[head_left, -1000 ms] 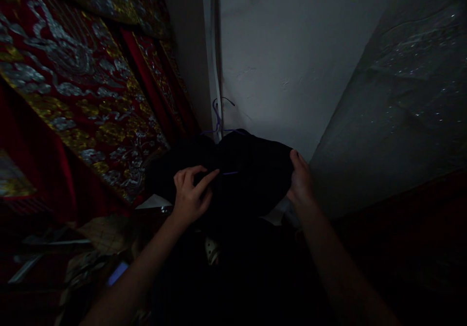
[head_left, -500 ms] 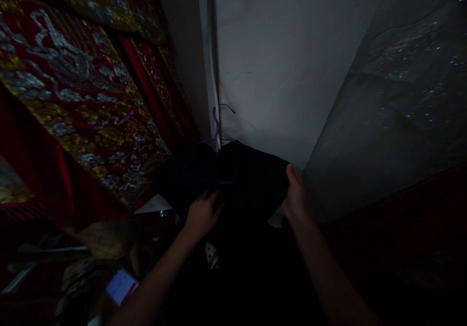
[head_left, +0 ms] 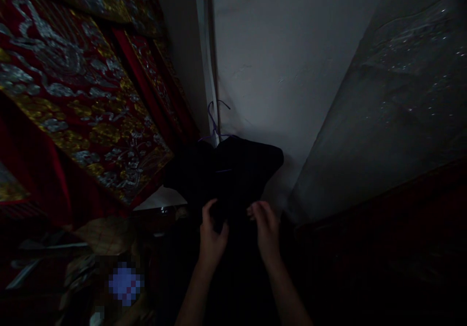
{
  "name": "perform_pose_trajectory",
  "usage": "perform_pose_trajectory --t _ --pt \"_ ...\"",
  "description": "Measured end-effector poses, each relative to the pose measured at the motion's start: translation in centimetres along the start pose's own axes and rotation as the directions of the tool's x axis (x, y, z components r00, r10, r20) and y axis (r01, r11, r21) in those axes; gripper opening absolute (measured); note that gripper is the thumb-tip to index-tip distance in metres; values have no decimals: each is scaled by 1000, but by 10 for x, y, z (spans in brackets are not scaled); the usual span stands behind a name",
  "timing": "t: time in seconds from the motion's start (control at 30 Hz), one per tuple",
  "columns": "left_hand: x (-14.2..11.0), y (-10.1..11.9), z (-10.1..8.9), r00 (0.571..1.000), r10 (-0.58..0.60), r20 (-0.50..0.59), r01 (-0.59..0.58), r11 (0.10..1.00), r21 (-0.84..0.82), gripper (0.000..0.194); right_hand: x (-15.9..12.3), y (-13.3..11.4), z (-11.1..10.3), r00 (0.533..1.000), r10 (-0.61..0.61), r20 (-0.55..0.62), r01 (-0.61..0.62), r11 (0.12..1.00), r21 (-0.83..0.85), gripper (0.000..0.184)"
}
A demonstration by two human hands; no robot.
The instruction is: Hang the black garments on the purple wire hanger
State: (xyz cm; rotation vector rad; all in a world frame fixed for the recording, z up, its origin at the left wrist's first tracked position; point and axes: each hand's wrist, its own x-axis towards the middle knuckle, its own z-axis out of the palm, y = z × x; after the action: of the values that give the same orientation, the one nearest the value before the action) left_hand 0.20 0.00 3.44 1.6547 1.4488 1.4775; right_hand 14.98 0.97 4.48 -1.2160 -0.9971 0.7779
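Note:
A black garment [head_left: 237, 170] hangs on a purple hanger [head_left: 213, 121] against the wall. My left hand [head_left: 212, 236] is in front of the garment's lower middle. Its thumb and forefinger are curved and apart, with dark cloth showing between them. Just to the right, my right hand [head_left: 267, 228] has its fingers curled and drawn together at the garment's right side, and they seem to pinch the cloth. The lower part of the garment merges into deep shadow, so its hem cannot be made out.
Red cloth with gold and silver embroidery [head_left: 91, 102] hangs at the left. A pale wall [head_left: 288, 58] stands behind the garment, with a glittering translucent sheet [head_left: 394, 102] on the right. Dim clutter and a blurred bluish patch [head_left: 126, 283] lie at lower left.
My right hand has left the garment's right shoulder and moved down and inward. My left hand has shifted slightly lower, with its thumb and forefinger parted. The garment's right shoulder now droops.

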Motion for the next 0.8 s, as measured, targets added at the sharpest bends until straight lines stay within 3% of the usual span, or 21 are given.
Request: perform_pose_trajectory --t 0.07,0.13,0.23,0.33,0.37,0.53,0.7,0.8 --pt "-8 4 3 999 -38 8 38 995 -94 78 -13 -1 11 942 65 329 -50 997 -52 38" --pt "-13 2 1 996 -82 25 84 990 -109 90 -17 -1 20 883 83 462 -13 988 -152 39" --pt "-15 -6 -5 992 -99 75 105 992 -68 78 -18 2 25 869 104 484 32 964 -265 35" --pt "-11 -13 -13 990 -51 133 51 999 6 26 -22 7 26 874 111 472 12 968 -251 37" --pt "-9 -14 -15 988 -44 147 40 999 29 18 -23 8 26 876 114 469 -1 972 -234 39" --pt "-7 -5 -18 985 -6 173 -1 999 41 24 -23 6 19 864 102 494 -18 985 -172 46" --pt "-8 5 -16 957 62 284 -52 998 -45 21 -18 2 9 887 110 449 -39 986 -164 47" --pt "-10 6 -14 958 49 283 -38 998 -43 20 -15 1 3 839 154 521 -27 970 -243 44"
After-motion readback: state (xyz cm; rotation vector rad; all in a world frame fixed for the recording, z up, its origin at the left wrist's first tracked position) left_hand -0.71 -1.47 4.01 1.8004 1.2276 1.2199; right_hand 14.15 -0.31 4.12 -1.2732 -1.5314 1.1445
